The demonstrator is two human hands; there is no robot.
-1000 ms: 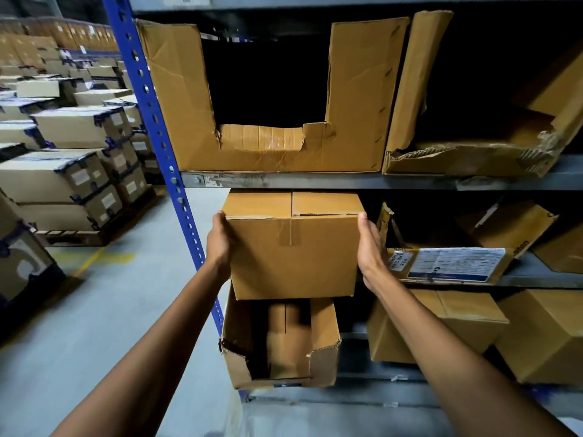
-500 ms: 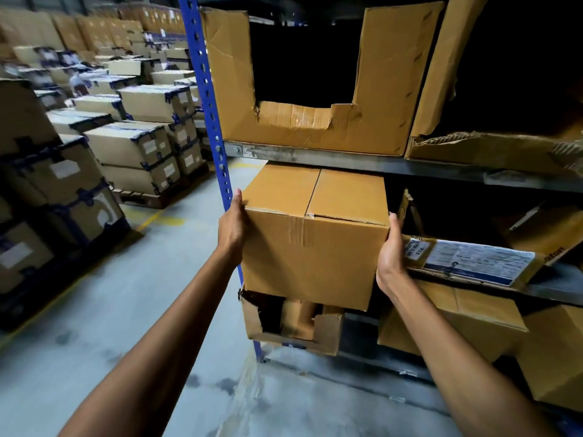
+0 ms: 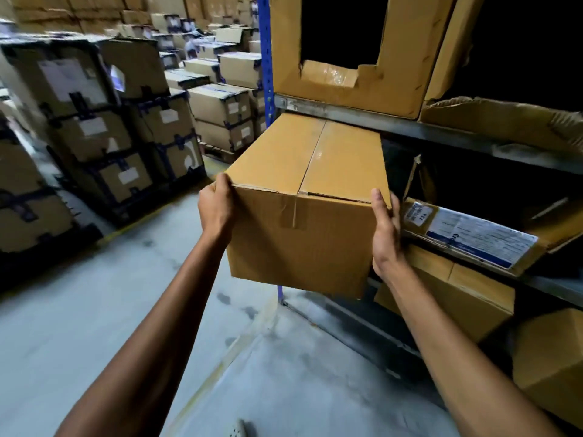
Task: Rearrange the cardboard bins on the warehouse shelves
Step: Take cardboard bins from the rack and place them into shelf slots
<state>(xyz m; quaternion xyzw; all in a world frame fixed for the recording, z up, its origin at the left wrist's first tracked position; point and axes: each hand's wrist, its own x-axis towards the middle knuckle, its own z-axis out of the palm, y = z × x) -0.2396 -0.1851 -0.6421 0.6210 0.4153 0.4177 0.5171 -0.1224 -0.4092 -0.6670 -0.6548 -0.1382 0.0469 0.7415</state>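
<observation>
I hold a closed, taped cardboard box [image 3: 303,216] between both hands in front of the shelf rack. My left hand [image 3: 217,209] grips its left top corner, fingers curled over the edge. Flat against the box's right side lies my right hand [image 3: 386,234], thumb up along the front edge. The box's far end reaches under the steel shelf beam [image 3: 410,127]. Above that beam stands a cut-out cardboard bin [image 3: 362,86]. To the right, a bin with a white and blue label [image 3: 479,234] sits on the middle shelf.
The blue upright post [image 3: 266,58] rises just behind the box's left side. Torn and whole cartons [image 3: 454,298] fill the lower right shelves. Strapped cartons on pallets [image 3: 104,127] line the left side of the grey concrete aisle [image 3: 94,310]. A shoe tip [image 3: 239,430] shows at the bottom.
The box has come further out of the shelf toward me and to the left, and my view has swung left. The open bin on the bottom shelf is now hidden behind it.
</observation>
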